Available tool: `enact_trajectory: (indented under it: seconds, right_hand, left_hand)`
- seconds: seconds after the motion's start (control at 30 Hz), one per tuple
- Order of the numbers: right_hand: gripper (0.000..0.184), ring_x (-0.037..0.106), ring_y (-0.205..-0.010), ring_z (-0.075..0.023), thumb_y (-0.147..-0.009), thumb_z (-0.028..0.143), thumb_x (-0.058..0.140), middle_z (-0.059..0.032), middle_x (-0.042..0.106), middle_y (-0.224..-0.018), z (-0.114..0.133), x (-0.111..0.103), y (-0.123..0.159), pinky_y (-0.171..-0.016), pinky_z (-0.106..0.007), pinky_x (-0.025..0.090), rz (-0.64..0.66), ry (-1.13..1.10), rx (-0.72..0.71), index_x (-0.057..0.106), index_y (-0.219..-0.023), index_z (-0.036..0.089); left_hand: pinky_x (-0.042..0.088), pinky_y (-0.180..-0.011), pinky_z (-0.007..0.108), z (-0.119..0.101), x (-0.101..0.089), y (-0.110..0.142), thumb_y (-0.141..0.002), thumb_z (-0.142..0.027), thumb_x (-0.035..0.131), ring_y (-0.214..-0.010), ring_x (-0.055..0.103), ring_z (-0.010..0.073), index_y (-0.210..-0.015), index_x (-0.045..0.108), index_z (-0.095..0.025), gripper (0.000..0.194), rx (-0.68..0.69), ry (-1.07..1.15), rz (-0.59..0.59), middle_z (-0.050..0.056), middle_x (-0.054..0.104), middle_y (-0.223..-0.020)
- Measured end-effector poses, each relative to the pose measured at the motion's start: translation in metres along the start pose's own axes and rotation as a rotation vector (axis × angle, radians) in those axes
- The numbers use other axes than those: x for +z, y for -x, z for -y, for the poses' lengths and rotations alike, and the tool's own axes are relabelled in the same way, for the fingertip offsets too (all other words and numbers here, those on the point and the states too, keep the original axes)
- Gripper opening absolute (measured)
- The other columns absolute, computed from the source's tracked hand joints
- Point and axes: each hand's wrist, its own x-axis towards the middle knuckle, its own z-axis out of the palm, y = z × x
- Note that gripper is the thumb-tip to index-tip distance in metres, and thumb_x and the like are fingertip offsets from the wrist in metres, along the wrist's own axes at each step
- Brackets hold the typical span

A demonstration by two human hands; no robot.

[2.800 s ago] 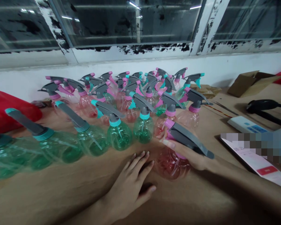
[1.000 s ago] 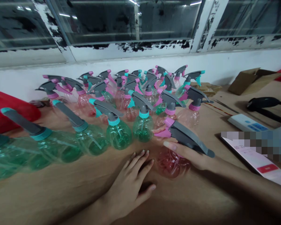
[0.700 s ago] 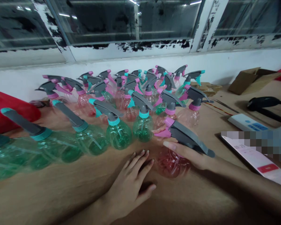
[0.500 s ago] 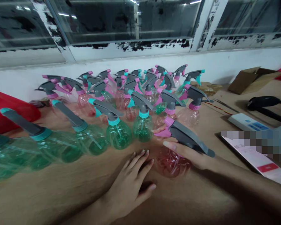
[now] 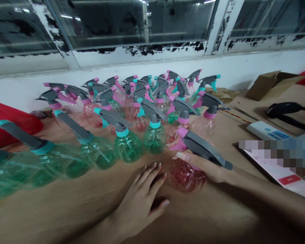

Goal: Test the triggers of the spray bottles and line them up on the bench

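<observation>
Leftward and away aims pink spray bottle (image 5: 184, 179), long axis roughly upright; right hand (image 5: 212, 171) gripping it, left hand (image 5: 141, 200) spread.

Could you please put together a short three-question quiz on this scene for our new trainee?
1. Open question: What is the right hand gripping?

2. True or false: The left hand is clenched in a fist.

3. Multiple choice: What colour are the collars on the front row of green bottles?
A) Pink
B) Turquoise
C) Yellow

Key:
1. A pink spray bottle, held around its sprayer head.
2. False: it lies palm down on the tabletop, fingers extended.
3. B
</observation>
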Motion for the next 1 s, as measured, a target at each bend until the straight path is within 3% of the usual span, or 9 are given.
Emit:
enact_trajectory:
  seconds: [0.3, 0.73, 1.0]
  right_hand:
    - [0.025, 0.066, -0.094, -0.0222, -0.088, 0.040, 0.054, -0.0043, 0.070, -0.095, -0.0020, 0.0008, 0.0017, -0.085, -0.037, 0.053, 0.078, -0.092, 0.094, 0.069, -0.100, 0.024]
    - [0.027, 0.065, -0.089, -0.0210, -0.091, 0.036, 0.050, -0.0040, 0.070, -0.093, 0.0004, -0.0004, 0.0009, -0.082, -0.035, 0.053, 0.104, -0.051, 0.045, 0.067, -0.108, 0.024]
    - [0.030, 0.065, -0.089, -0.0215, -0.089, 0.036, 0.054, -0.0045, 0.070, -0.095, 0.0020, -0.0002, 0.0001, -0.085, -0.038, 0.053, 0.045, -0.001, 0.001, 0.065, -0.113, 0.024]
  left_hand:
    - [0.032, -0.106, 0.050, 0.0004, 0.0018, 0.0003, -0.093, -0.037, 0.053, -0.136, 0.027, 0.0296, -0.138, 0.039, -0.013, 0.053, -0.001, -0.007, -0.026, 0.014, 0.030, -0.149]
    - [0.032, -0.106, 0.048, 0.0010, 0.0016, -0.0001, -0.094, -0.039, 0.051, -0.136, 0.026, 0.0284, -0.138, 0.039, -0.014, 0.052, -0.005, -0.006, -0.017, 0.013, 0.029, -0.150]
    - [0.031, -0.106, 0.049, 0.0008, 0.0028, 0.0010, -0.093, -0.039, 0.052, -0.137, 0.025, 0.0284, -0.138, 0.038, -0.015, 0.053, -0.002, -0.009, -0.016, 0.012, 0.029, -0.150]
